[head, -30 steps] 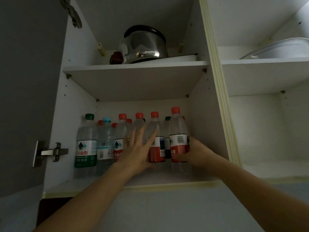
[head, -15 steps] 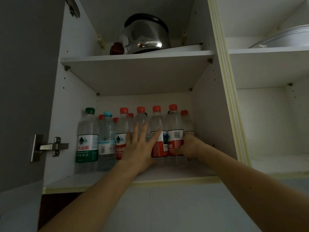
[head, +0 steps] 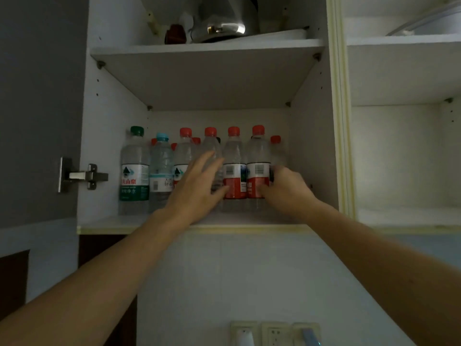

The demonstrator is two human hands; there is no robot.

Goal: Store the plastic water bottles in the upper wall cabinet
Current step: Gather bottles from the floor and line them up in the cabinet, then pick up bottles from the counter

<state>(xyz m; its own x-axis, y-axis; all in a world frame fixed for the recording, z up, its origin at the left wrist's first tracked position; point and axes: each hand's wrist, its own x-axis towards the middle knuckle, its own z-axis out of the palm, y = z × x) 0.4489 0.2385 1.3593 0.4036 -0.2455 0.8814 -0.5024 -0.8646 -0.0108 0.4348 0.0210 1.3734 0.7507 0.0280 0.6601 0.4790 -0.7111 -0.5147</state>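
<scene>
Several plastic water bottles stand on the lower shelf [head: 119, 224] of the open wall cabinet. At the left is a green-capped bottle [head: 134, 171], then a blue-capped bottle [head: 161, 171], then red-capped ones. My left hand [head: 197, 188] is spread flat against the middle bottles, fingers apart. My right hand [head: 284, 188] wraps around the lower part of the rightmost front red-capped bottle [head: 258, 168]. A smaller red-capped bottle [head: 275, 146] stands behind it, near the cabinet's right wall.
The cabinet door [head: 37, 108] hangs open at the left, with a metal hinge [head: 84, 176]. A steel pot [head: 222, 18] and a dark red item [head: 175, 34] sit on the upper shelf. The right compartment holds a white dish [head: 429, 23]. Wall sockets [head: 274, 333] are below.
My right hand has pushed the rightmost red-capped bottle deeper into line with the others. The view has tilted down a little, so the wall sockets now show.
</scene>
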